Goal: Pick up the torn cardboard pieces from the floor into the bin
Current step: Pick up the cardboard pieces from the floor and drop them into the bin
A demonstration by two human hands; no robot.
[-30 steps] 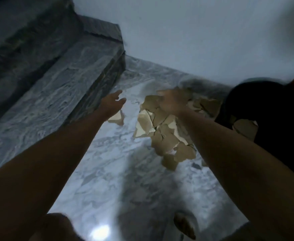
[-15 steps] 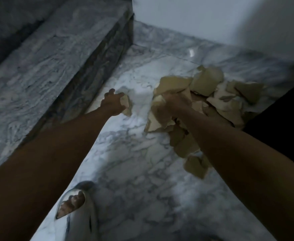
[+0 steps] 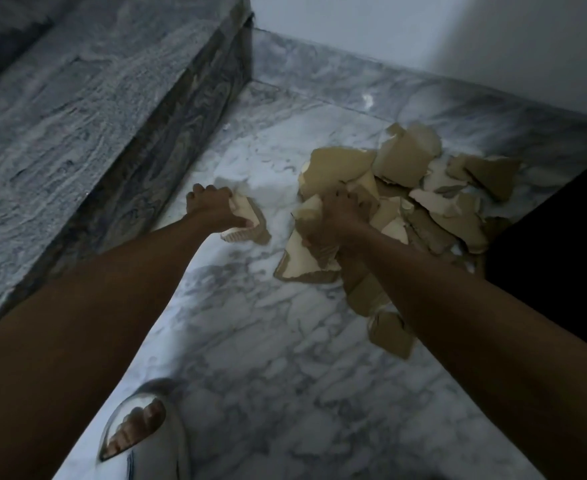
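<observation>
Cardboard, tan on one face and pale on the other, is lying torn in a loose heap (image 3: 420, 199) on the marble floor (image 3: 250, 341), and we are reaching into it with both hands. Our right hand (image 3: 340, 216) is curling its fingers round several pieces at the near-left edge of the heap, one large pale piece (image 3: 302, 254) hanging below the knuckles. Our left hand (image 3: 212, 209) is gripping a lone scrap (image 3: 247, 220) lying apart from the heap, fingers folded over its top and thumb beneath. To do this step well, we are judging that each hand should squeeze its stack flat before lifting, since loose edges may slip out on the way to the bin (image 3: 559, 258), which we take to be the dark shape just beyond the heap on the far side of our right fingers. More pieces are waiting past the fingertips toward the white wall (image 3: 423, 36). Grey-veined stone forms a raised step (image 3: 94, 116) outside our left fingers, and a slippered foot (image 3: 143, 441) is showing near the bottom edge.
</observation>
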